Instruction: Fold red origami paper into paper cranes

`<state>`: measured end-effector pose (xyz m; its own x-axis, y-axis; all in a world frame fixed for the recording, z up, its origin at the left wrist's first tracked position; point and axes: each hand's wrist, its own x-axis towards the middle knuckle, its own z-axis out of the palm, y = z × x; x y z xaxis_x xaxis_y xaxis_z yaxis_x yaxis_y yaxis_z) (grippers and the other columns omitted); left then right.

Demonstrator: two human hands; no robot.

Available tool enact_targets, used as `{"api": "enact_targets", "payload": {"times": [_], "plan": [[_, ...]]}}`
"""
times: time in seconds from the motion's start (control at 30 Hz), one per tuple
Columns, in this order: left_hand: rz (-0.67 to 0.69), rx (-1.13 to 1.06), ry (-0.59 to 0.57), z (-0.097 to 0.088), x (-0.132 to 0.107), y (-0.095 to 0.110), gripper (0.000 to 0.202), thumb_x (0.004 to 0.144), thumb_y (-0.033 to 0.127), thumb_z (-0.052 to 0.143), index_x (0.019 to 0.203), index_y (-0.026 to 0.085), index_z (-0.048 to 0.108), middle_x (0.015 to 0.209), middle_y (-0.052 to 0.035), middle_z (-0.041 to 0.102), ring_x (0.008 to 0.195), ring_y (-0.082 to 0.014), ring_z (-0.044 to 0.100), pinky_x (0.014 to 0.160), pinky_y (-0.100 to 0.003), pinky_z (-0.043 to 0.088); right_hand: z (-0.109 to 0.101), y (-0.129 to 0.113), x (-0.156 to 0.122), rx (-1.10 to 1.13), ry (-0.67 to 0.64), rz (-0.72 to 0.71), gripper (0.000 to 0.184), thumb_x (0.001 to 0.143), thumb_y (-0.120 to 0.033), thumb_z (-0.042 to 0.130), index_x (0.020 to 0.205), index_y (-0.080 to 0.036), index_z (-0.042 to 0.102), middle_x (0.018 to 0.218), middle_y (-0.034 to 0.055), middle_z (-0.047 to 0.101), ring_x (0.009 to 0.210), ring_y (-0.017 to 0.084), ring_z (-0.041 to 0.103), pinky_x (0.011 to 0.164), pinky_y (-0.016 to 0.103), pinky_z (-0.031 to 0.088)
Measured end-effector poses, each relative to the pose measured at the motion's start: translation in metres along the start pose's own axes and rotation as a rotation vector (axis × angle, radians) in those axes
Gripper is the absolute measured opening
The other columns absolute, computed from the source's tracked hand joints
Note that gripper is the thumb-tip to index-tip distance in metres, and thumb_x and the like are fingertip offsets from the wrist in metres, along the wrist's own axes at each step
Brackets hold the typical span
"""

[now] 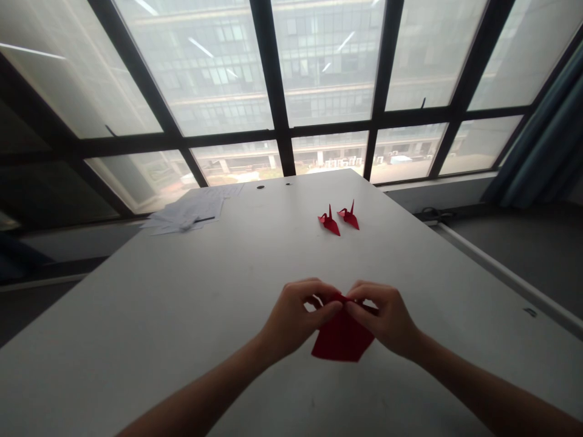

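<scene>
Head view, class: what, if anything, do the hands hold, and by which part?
The left hand and right hand together pinch the red paper at its far edge.

- Office room, by its look.
- White table (159,303) before me, loose papers (189,209) spread on it.
- Dark-framed windows (280,129), wall-wide (multistorey building (223,79) outside).
- Blue curtain (542,130), right side.

From mid-view, loose white papers (184,209) lie overlapping on the white bench (191,303) at nine o'clock, a dark slim item (206,219) among them. Dark-framed windows (328,67) fill twelve; a blue curtain (546,130) hangs between two and three.
</scene>
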<state>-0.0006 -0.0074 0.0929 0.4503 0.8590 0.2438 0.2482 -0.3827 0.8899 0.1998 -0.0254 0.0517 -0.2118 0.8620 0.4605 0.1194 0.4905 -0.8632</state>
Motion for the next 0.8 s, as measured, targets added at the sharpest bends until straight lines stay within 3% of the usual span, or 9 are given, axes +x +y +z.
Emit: {"api": "enact_targets", "payload": {"times": [0.17, 0.5, 0.67, 0.8], "plan": [[-0.211, -0.298, -0.050, 0.002, 0.001, -0.013, 0.020, 0.084, 0.034, 0.074, 0.088, 0.015, 0.077, 0.080, -0.0071, 0.074, 0.070, -0.0190, 0.066, 0.059, -0.026, 0.051, -0.001, 0.001, 0.000, 0.062, -0.007, 0.160, 0.013, 0.088, -0.025, 0.066, 0.078, -0.018, 0.072, 0.075, 0.0030, 0.068, 0.067, 0.015, 0.061, 0.055, 0.024, 0.048], [-0.275, -0.384, -0.021, 0.009, 0.002, -0.022, 0.029, 0.083, 0.042, 0.075, 0.084, 0.012, 0.075, 0.073, -0.0065, 0.071, 0.061, -0.0155, 0.061, 0.052, -0.024, 0.047, -0.001, 0.005, 0.004, 0.097, -0.062, 0.268, 0.020, 0.087, -0.034, 0.070, 0.078, -0.018, 0.075, 0.072, 0.0031, 0.072, 0.064, 0.017, 0.064, 0.055, 0.025, 0.050], [-0.255, -0.453, 0.087, 0.010, 0.005, -0.034, 0.030, 0.082, 0.041, 0.076, 0.077, 0.012, 0.072, 0.069, -0.0045, 0.068, 0.063, -0.0150, 0.061, 0.059, -0.025, 0.049, -0.006, 0.011, 0.007, 0.146, -0.078, 0.355, 0.026, 0.087, -0.043, 0.070, 0.090, -0.017, 0.075, 0.078, 0.0044, 0.075, 0.066, 0.018, 0.068, 0.054, 0.026, 0.052], [-0.211, -0.475, 0.220, 0.010, 0.008, -0.049, 0.029, 0.083, 0.040, 0.075, 0.076, 0.013, 0.068, 0.068, -0.0013, 0.066, 0.064, -0.0127, 0.059, 0.061, -0.024, 0.049, -0.010, 0.022, 0.011, 0.187, -0.041, 0.428, 0.030, 0.084, -0.044, 0.073, 0.088, -0.014, 0.074, 0.079, 0.0062, 0.075, 0.071, 0.020, 0.069, 0.058, 0.028, 0.054]]}}
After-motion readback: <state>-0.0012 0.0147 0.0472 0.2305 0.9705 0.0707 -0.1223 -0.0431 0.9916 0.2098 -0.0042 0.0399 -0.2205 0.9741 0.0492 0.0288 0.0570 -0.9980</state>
